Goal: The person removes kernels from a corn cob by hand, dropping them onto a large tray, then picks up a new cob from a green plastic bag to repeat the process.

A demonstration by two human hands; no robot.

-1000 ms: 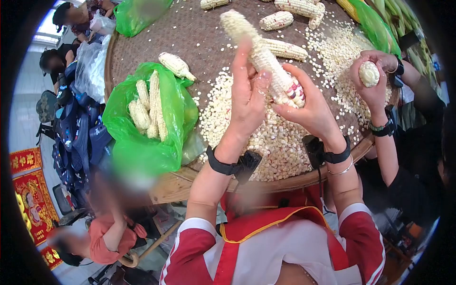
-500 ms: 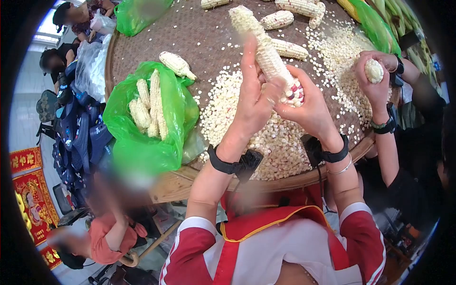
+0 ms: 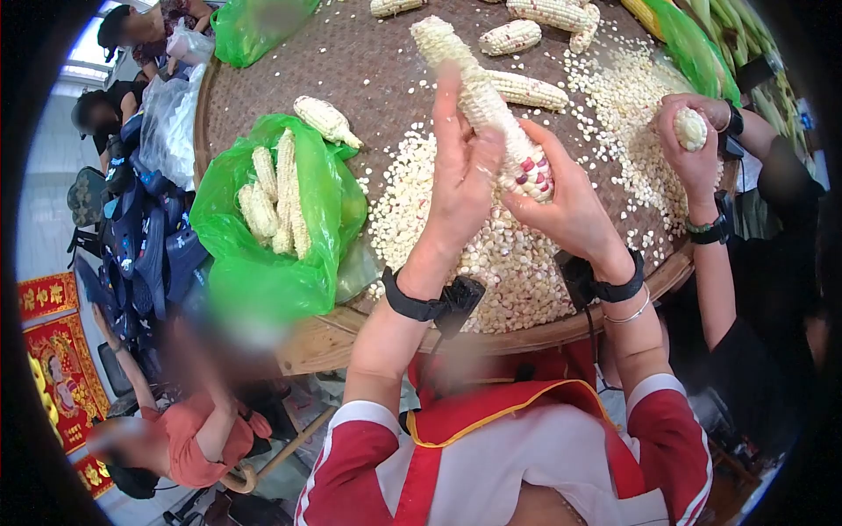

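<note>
A long corn cob (image 3: 478,88), mostly stripped, with red and white kernels at its lower end, is held between both hands above the woven tray. My left hand (image 3: 462,175) has its fingers and thumb around the cob's middle. Around the kernelled lower end is my right hand (image 3: 561,197), its thumb pressed near the kernels. Below them lies a pile of loose kernels (image 3: 509,276). Just behind the hands, another corn ear (image 3: 531,90) rests on the tray.
The round woven tray (image 3: 377,66) holds more ears (image 3: 510,38) and a green bag (image 3: 338,197) with several cobs (image 3: 289,188) at left. A co-worker's hands (image 3: 697,162) grip a cob at right. A person in a salmon shirt (image 3: 197,438) sits at lower left.
The held cob has shifted slightly left and down at its top. My left hand has moved slightly left. The salmon-shirted person's arm now reaches up at the left.
</note>
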